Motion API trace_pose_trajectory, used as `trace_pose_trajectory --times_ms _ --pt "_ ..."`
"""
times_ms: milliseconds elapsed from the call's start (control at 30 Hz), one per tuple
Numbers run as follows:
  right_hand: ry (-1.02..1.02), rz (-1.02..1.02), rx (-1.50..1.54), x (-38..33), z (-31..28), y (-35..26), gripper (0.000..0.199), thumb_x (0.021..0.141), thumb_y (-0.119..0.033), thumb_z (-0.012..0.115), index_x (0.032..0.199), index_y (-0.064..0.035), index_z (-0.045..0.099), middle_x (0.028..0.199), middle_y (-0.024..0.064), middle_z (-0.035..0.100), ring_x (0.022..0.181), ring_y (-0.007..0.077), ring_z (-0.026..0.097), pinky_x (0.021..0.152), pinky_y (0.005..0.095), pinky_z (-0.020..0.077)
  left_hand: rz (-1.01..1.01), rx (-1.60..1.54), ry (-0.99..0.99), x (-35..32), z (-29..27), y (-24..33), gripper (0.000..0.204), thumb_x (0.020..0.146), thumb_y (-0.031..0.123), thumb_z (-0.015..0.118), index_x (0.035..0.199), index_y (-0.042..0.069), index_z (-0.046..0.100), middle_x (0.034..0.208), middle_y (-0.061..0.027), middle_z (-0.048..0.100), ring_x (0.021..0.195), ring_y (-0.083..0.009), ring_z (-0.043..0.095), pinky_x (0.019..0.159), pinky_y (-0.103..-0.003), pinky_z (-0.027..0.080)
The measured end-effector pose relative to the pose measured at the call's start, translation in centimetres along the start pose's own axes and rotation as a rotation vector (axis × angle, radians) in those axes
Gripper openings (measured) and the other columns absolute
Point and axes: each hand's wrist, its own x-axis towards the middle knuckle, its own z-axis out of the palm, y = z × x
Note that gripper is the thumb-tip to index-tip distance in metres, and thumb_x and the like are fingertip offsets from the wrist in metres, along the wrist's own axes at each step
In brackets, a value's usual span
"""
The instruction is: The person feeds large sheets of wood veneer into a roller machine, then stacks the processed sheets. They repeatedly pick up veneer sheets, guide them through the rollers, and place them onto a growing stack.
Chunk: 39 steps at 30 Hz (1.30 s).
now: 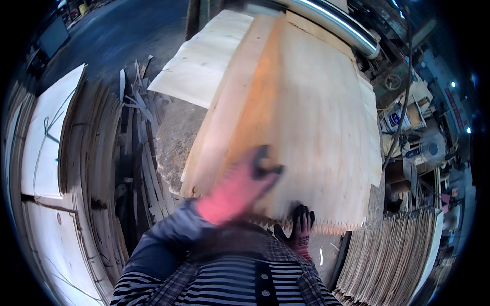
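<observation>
In front of me lies a wide pale wood veneer sheet (326, 122) with a jagged near edge. Along its left side run an orange-toned veneer strip (259, 86) and a paler veneer strip (224, 107). My left hand (232, 191), in a pink glove with black fingertips, is over the near end of the strips. It is motion-blurred, with thumb and fingers apart and nothing visible between them. At the jagged edge, my right hand (302, 229) in a similar glove rests with its fingers stretched forward on the wide sheet.
A shiny metal roller (334, 23) spans the far end. Whitish veneer (204, 58) lies far left on a rough grey surface (178, 135). Stacked sheets (48, 137) stand at left beside loose wood scraps (145, 168). Another veneer stack (388, 260) is at near right.
</observation>
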Motion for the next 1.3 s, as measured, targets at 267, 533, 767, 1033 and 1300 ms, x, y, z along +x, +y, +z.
trace_pose_trajectory --times_ms 267,533,767,1033,1300 --pt "0.401 0.145 0.237 -0.5 -3.2 3.8 0.045 0.078 -0.029 0.050 0.114 -0.0019 0.045 0.108 0.0207 0.050 0.100 0.0391 0.048 0.087 0.0467 0.0379 0.109 -0.556 -0.200 -0.9 -0.7 -0.7 0.051 0.079 0.020 0.059 0.120 0.000 0.036 0.100 -0.0164 0.051 0.090 -0.0230 0.052 0.078 -0.030 0.042" --pt "0.132 0.023 -0.057 14.4 -2.2 7.1 0.052 0.056 -0.014 0.066 0.107 -0.0091 0.055 0.105 0.0126 0.054 0.098 0.0301 0.050 0.086 0.0413 0.0374 0.164 0.509 0.277 2.0 1.5 -18.4 0.060 0.076 0.025 0.059 0.124 -0.001 0.033 0.122 -0.0233 0.039 0.108 -0.0357 0.043 0.091 -0.038 0.036" --pt "0.281 0.083 -0.046 28.5 3.6 12.7 0.048 0.070 -0.023 0.060 0.115 -0.0123 0.049 0.114 0.0101 0.049 0.106 0.0278 0.045 0.091 0.0405 0.0338 -0.069 0.040 0.196 2.7 -0.6 -13.8 0.047 0.080 0.010 0.055 0.122 -0.003 0.038 0.118 -0.0157 0.048 0.108 -0.0217 0.046 0.090 -0.030 0.036" --pt "0.114 0.040 -0.025 28.6 5.9 8.4 0.059 0.074 -0.033 0.059 0.124 -0.0090 0.039 0.130 0.0132 0.032 0.122 0.0336 0.026 0.098 0.0462 0.0244 -0.300 -0.681 -0.050 4.2 -2.5 -15.5 0.037 0.089 0.014 0.039 0.123 -0.003 0.037 0.118 -0.0129 0.047 0.105 -0.0190 0.047 0.089 -0.027 0.037" --pt "-0.152 -0.043 0.171 5.5 1.7 3.8 0.066 0.067 -0.038 0.063 0.118 -0.0019 0.042 0.123 0.0211 0.038 0.116 0.0388 0.033 0.097 0.0497 0.0234 -0.099 -1.126 -0.089 4.9 1.0 -10.1 0.041 0.086 0.029 0.047 0.117 0.002 0.044 0.108 -0.0124 0.053 0.095 -0.0188 0.053 0.082 -0.028 0.044"
